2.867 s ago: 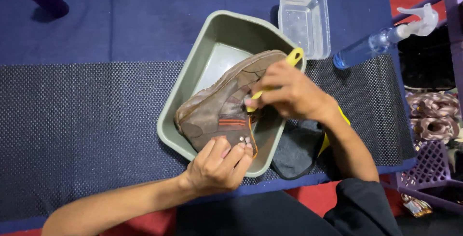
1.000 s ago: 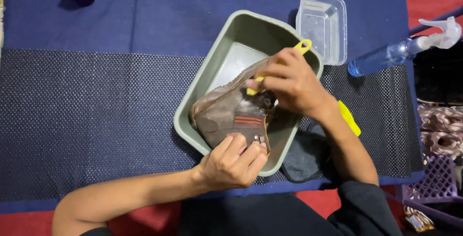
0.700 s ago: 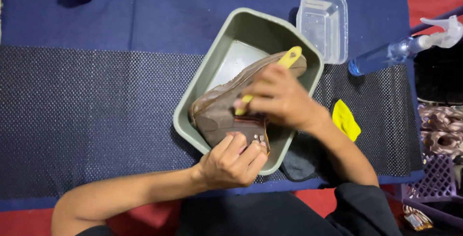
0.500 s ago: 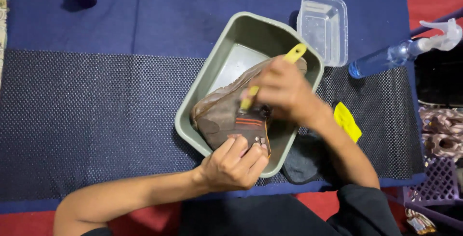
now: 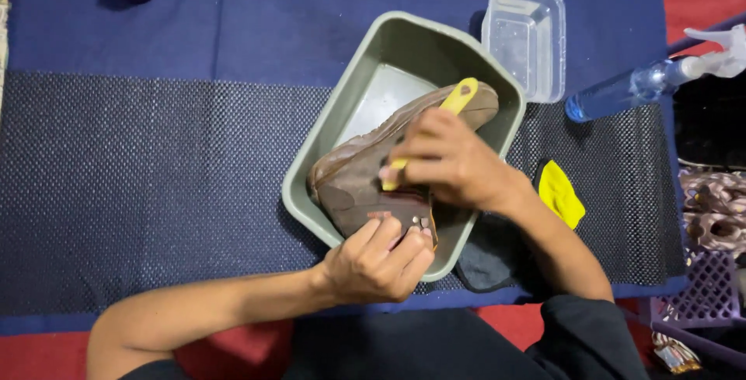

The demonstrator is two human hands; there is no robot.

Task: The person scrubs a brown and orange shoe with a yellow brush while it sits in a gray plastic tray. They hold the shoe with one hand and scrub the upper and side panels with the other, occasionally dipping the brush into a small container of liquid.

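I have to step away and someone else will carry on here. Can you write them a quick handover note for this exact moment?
Left hand: grips the heel end of the brown shoe, steadying it.
Right hand: closed on a yellow-handled brush, pressed to the shoe's side.
The shoe lies tilted in the grey-green tub on the dark mat.
Nearby: clear plastic container, blue spray bottle, yellow cloth, dark cloth.
Done: shoe is in the tub with the brush on it. How clean it is cannot be told.
Left: probably the remaining sides, then wiping.
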